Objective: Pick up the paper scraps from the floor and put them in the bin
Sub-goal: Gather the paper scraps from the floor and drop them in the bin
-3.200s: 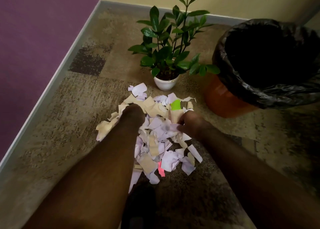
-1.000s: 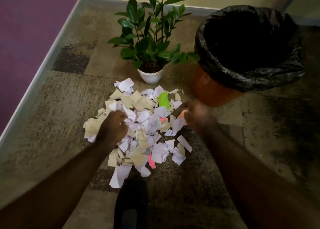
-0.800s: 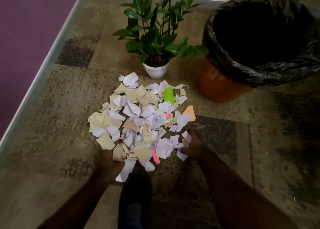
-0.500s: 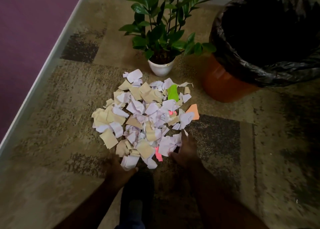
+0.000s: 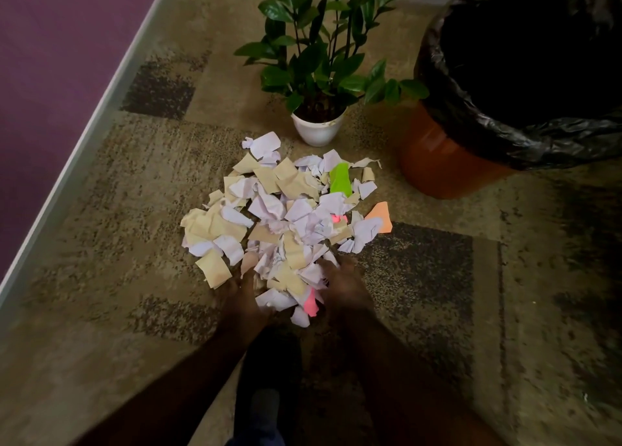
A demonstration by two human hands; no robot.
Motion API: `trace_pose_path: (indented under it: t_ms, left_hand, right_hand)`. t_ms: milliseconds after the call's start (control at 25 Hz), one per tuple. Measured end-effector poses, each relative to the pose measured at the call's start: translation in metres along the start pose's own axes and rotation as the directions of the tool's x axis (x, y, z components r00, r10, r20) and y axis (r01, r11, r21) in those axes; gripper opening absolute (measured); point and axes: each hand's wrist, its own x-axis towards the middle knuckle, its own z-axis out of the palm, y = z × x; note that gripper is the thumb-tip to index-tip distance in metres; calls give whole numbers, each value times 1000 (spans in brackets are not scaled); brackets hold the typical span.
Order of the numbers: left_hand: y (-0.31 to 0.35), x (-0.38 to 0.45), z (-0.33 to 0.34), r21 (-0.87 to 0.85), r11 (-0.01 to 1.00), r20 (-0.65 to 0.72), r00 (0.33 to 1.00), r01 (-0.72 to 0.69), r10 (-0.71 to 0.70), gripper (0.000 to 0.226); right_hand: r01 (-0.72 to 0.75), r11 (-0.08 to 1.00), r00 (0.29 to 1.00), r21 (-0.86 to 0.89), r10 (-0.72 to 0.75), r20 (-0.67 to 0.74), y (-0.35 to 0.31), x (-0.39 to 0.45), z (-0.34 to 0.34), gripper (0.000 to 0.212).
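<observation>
White and tan paper scraps [image 5: 279,220] lie in a heap on the carpet [image 5: 101,243], near the bin [image 5: 525,75]. The left hand [image 5: 240,297] and right hand [image 5: 340,289] press in at the near edge, cupped around scraps, not yet lifting. Next, I think, they must squeeze together and carry a bunch to the bin.

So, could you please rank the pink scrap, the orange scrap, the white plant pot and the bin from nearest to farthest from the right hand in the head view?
From the right hand:
1. Pink scrap, right beside it, at the pile's near edge.
2. Orange scrap, at the pile's right edge.
3. White plant pot, beyond the pile.
4. Bin, far right, black-lined.
</observation>
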Motion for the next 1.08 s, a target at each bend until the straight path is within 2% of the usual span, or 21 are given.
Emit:
trace_pose_path:
  t_ms: [120,200,280,360,440,520,640,760,880,1000,1080]
  left_hand:
    - [7,4,-2,-25,995,-78,993,-95,93,78]
    - [12,7,-1,81,968,-174,953,-236,247,49]
    - [17,7,-1,120,938,-128,931,-327,341,45]
    - [18,7,-1,79,952,-41,954,-295,299,42]
    - [17,11,-7,108,981,43,987,-159,155,26]
    - [16,16,-10,70,986,94,985,-149,142,26]
    - [9,21,-16,89,979,45,983,-183,180,25]
    - [8,23,-26,72,996,-31,998,-61,63,24]
    - [17,17,-47,4,1000,-100,995,-9,9,17]
    - [30,11,-78,-16,999,-73,996,-51,49,12]
    - [50,11,-105,5,991,-130,983,-130,130,13]
  right_hand:
    - [36,999,999,-4,-36,10,3,8,5,35]
    - [22,1000,1000,5,-22,16,1,12,4,30]
    - [-10,999,999,48,9,32,-2,16,1,28]
    - [-37,998,997,56,32,75,-2,19,-3,29]
    - [-73,991,995,112,65,77,0,24,-5,30]
    - [-101,984,993,145,90,81,3,25,-11,29]
    - [-75,989,993,127,61,105,7,24,-24,25]
    - [-22,998,994,66,15,109,13,22,-49,22]
    - [55,998,987,8,-56,154,17,18,-92,21]
    - [141,990,978,-11,-137,158,12,5,-147,18]
    - [178,984,980,15,-179,89,5,-9,-184,14]
